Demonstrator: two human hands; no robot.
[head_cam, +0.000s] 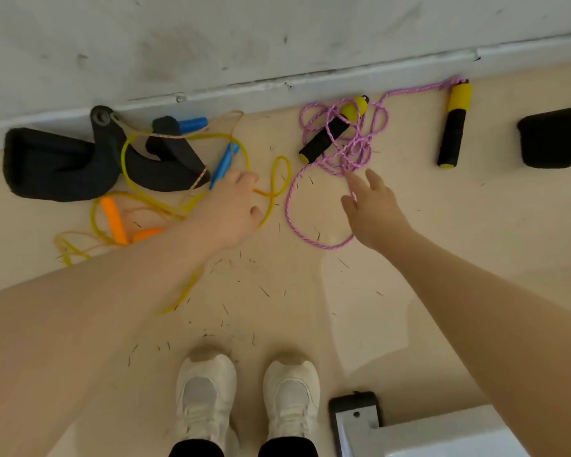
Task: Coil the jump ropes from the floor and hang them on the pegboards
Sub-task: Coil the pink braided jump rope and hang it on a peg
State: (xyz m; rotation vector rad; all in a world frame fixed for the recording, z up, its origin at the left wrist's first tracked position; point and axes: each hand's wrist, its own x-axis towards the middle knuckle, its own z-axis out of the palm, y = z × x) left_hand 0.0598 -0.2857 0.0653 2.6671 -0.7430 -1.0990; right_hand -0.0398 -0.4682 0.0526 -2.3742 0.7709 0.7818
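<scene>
The work is at its very start: all the ropes lie loose on the floor (442, 242) along the skirting board (310, 82), none coiled, and no pegboard is in view. Both hands reach down toward them.

The left hand (231, 209) is over the yellow rope (136, 143), its fingers curled at the blue handle (223, 164) near the skirting board; whether it already grips the handle cannot be told, since the fingertips are hidden. The right hand (373, 206) is spread, fingers straight, holding nothing, its tips just short of the tangle of the pink rope (340, 150).

The pink rope is braided cord, speckled pink and white, limp and heaped in loops over one of its handles (327, 135), with a wide loop trailing away from the skirting board. Both its handles are black foam cylinders with yellow ends; the second handle (454, 125) lies apart, close to the skirting board. The yellow rope looks like smooth, glossy plastic that holds springy curves. Orange handles (114, 219) on a thin orange cord lie farther out, crossed by it. Black padded items (56, 159) sit against the skirting board.

Next, I judge, comes picking one rope and freeing it from the tangle before winding; the braided cord may snag on itself.
</scene>
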